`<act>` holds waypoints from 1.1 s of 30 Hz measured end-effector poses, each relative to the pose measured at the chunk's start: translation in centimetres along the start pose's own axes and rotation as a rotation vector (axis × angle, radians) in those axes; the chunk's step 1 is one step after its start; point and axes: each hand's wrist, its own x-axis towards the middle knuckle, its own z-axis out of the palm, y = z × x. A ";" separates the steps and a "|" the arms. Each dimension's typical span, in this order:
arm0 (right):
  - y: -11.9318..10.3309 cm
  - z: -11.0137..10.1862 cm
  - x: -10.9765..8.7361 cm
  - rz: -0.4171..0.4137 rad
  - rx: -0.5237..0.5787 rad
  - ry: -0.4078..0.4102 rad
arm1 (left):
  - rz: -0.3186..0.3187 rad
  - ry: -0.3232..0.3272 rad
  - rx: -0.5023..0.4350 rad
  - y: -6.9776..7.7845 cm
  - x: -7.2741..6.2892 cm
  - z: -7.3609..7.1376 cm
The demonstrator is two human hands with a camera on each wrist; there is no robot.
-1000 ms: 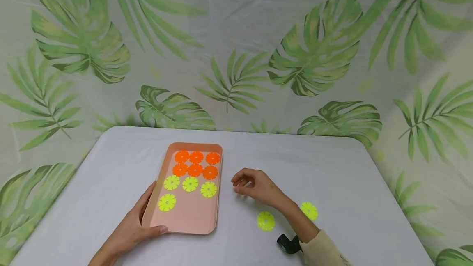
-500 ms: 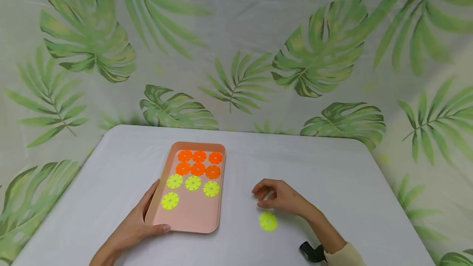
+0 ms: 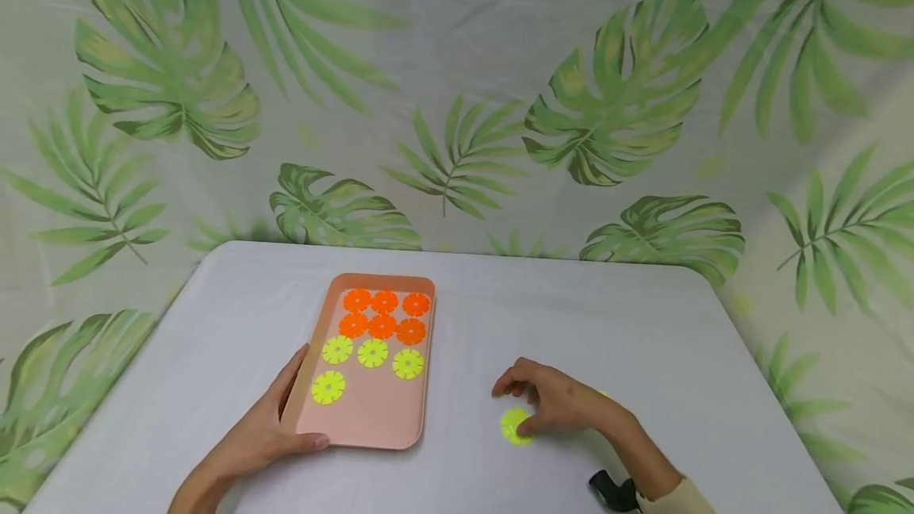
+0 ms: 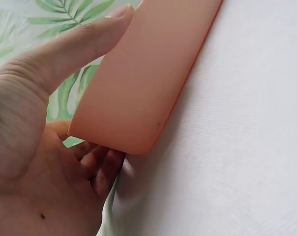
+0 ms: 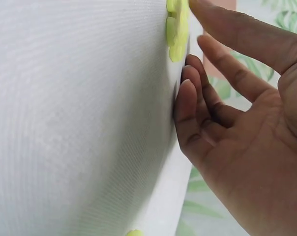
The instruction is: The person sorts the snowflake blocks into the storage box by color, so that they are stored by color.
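My left hand (image 3: 250, 439) grips the pink tray (image 3: 357, 428) at its near left corner, thumb at the rim and fingers along the left side. In the left wrist view the tray's wall (image 4: 133, 88) lies between thumb and fingers. On the white table, right of the tray, lies a yellow notched plastic disc (image 3: 511, 423). My right hand (image 3: 567, 404) is over it, thumb overlapping the disc and fingers loosely bent past its far side. In the right wrist view the thumb tip is right at the disc's edge (image 5: 177, 34), and the fingers curve close to the cloth.
Orange notched discs (image 3: 382, 326) lie in two rows at the tray's far end, with several yellow ones (image 3: 373, 353) nearer. Another yellow disc (image 3: 603, 393) is mostly hidden behind my right wrist. A black device (image 3: 612, 492) sits at that wrist. A leaf-patterned curtain (image 3: 457, 157) stands behind the table.
My right hand has moved right and nearer from beside the tray to the yellow disc, its thumb coming down over it. My left hand keeps its hold on the tray.
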 end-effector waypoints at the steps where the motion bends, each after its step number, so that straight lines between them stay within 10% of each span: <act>1: -0.1 0.0 0.0 0.005 -0.012 -0.004 | 0.001 -0.005 0.000 0.0 0.0 -0.1; 15: -1.3 -0.1 -0.3 0.051 -0.110 -0.018 | 0.003 -0.033 -0.019 0.2 0.1 -0.3; 33: -1.1 -0.9 1.0 0.116 0.087 0.069 | 0.018 -0.010 -0.021 0.0 0.2 0.1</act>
